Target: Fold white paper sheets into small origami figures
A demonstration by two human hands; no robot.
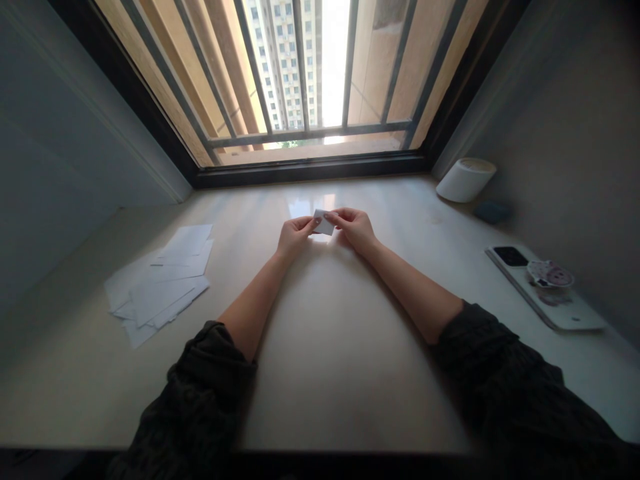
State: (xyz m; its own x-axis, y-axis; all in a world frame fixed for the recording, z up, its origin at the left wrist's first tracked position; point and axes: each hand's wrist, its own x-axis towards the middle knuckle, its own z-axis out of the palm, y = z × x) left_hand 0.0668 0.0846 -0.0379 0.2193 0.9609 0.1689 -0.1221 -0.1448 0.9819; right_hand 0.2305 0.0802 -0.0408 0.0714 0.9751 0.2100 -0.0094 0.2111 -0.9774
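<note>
Both my hands meet over the middle of a pale, glossy table [330, 333], just in front of the window. My left hand [295, 235] and my right hand [356, 227] each pinch one side of a small folded piece of white paper [324, 223], held just above the tabletop. The fingers of both hands are closed on it. My forearms are bare and my dark sleeves are pushed up to the elbows.
A loose pile of several white paper sheets [160, 283] lies at the left. At the right lie a phone [543, 287] with a round grip, a small dark object [493, 211], and a white tape roll [465, 179]. A barred window [300, 80] stands behind.
</note>
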